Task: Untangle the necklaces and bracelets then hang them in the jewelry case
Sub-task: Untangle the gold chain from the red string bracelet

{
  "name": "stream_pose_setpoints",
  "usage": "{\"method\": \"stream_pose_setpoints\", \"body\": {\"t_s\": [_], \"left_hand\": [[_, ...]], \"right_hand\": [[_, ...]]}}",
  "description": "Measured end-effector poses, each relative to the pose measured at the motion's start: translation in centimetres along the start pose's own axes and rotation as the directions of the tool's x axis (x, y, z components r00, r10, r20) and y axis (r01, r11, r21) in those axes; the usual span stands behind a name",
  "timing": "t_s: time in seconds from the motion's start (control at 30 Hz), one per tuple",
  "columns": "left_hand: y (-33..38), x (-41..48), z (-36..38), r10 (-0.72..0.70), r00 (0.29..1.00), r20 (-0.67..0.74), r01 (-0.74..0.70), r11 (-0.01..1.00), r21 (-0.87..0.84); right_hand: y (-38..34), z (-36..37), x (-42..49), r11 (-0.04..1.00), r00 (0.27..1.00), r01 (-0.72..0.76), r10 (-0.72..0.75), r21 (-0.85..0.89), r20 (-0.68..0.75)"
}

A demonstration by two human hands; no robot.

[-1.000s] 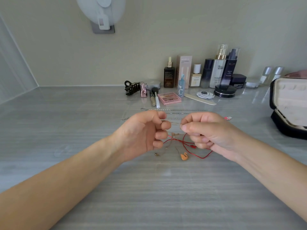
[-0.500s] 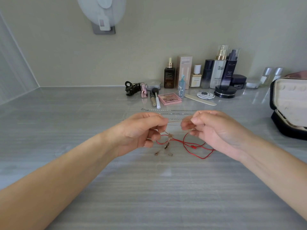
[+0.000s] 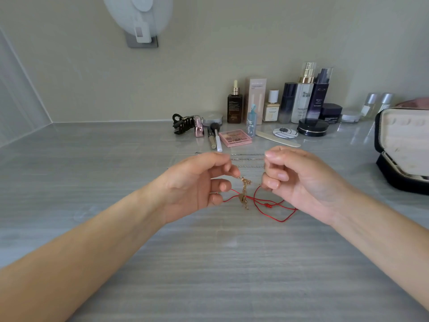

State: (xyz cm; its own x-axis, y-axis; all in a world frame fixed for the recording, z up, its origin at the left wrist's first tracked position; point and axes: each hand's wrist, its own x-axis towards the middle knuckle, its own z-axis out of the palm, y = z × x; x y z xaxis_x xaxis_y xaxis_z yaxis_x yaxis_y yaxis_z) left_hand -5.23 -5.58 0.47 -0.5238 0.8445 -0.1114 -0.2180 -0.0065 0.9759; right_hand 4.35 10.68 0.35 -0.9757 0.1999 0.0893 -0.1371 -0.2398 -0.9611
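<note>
Home vanity: cosmetics bottles [image 3: 306,96], countertop [image 3: 116,182].

Tangled bracelets [image 3: 249,196] hang between the hands; chains [image 3: 247,156] lie behind them on the table [image 3: 92,170], jewelry case [image 3: 404,147] far right.

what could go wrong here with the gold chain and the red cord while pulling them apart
1. The gold chain, stretched between the left hand and right hand, crosses the red cord; pulling outward may tighten the snag instead of freeing it.
2. The chain looks thin, so a hard tug could break a link.
3. The silver chains lie just behind the hands on the table; a dragged cord could catch them.
</note>
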Motion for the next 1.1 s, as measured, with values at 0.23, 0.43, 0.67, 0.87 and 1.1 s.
{"method": "stream_pose_setpoints", "body": {"t_s": [0.23,0.43,0.67,0.87,1.1], "left_hand": [[-0.7,0.4,0.4,0.036,0.997,-0.067,-0.035,0.999,0.012],[-1.3,0.2,1.2,0.04,0.993,-0.108,-0.023,0.987,0.16],[-1.3,0.3,1.1,0.061,0.988,-0.141,-0.04,0.989,0.143],[-1.2,0.1,0.9,0.083,0.994,-0.071,-0.075,0.992,0.103],[-1.4,0.4,1.2,0.11,0.983,-0.145,-0.078,0.974,0.212]], "right_hand": [[-0.2,0.2,-0.3,0.997,0.994,-0.02,0.012,0.074,0.108],[-0.2,0.3,-0.4,0.995,0.986,-0.095,0.092,0.012,0.142],[0.3,0.1,-0.2,0.988,0.974,-0.153,0.152,-0.007,0.167],[0.2,0.3,-0.4,0.986,0.977,-0.159,0.165,-0.052,0.139],[0.1,0.7,-0.5,0.984,0.985,-0.121,0.136,-0.134,0.106]]}}
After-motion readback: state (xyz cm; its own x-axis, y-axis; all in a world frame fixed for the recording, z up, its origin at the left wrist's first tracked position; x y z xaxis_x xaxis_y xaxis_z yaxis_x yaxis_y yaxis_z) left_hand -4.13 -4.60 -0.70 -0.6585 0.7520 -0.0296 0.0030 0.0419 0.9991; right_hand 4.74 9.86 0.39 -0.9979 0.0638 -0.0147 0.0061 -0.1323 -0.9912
